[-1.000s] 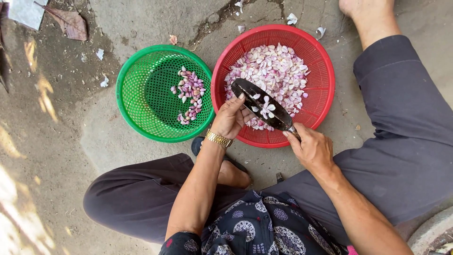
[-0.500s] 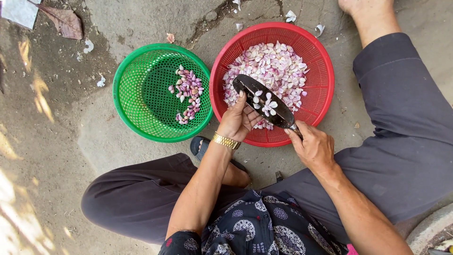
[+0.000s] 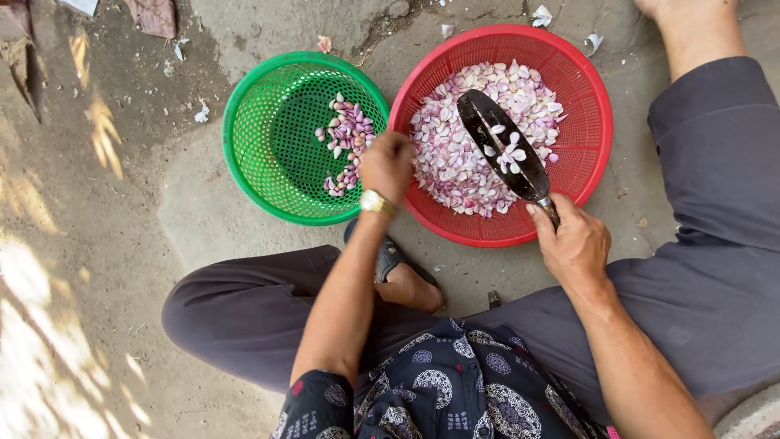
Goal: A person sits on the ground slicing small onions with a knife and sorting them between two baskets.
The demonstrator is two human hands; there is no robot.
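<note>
Holding one knife (image 3: 502,146); two baskets (image 3: 244,154)

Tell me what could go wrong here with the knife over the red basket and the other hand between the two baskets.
1. The right hand holds a broad dark knife over the red basket; the left hand works close by and could meet the blade.
2. Garlic cloves lying on the blade may slide off.
3. The left hand is at the green basket rim; cloves could drop onto the ground.
</note>
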